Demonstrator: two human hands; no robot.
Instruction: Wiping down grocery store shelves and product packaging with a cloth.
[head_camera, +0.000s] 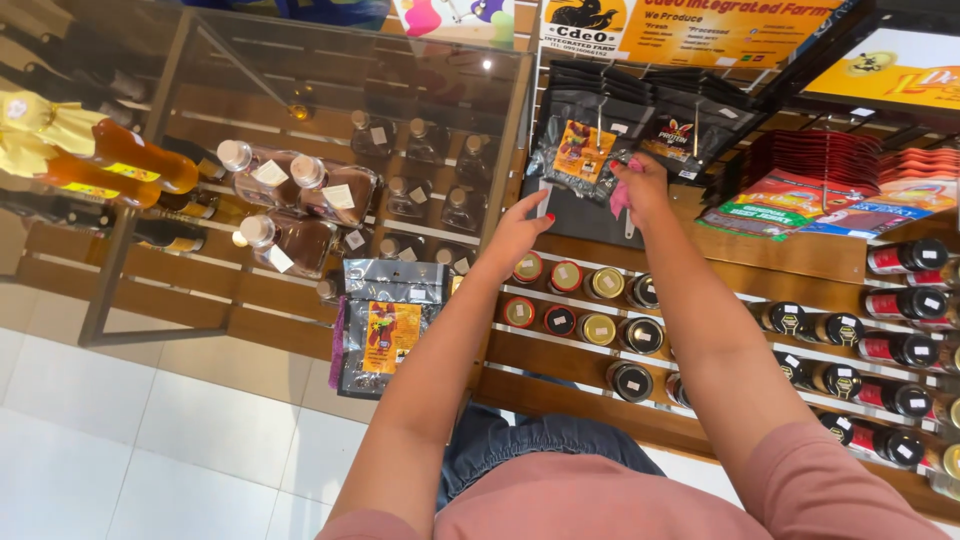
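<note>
My left hand (517, 232) reaches up to a black pouch with an orange label (578, 150) that hangs on a hook, and its fingertips touch the pouch's lower edge. Close beside it, my right hand (640, 185) is closed on a pink cloth (620, 195) pressed against the same row of hanging black pouches (690, 125). A stack of similar grey and black pouches (385, 325) rests on the glass case at the lower left of my arms.
Below the pouches, wooden shelves (560, 360) carry small round jars (600, 330) and black-lidded jars (900, 350). A glass display case (340, 130) at left holds bottles of dark liquid. Orange bottles (110, 165) lie far left. Red and colourful packets (830, 190) hang at right. White floor tiles (150, 440) lie below.
</note>
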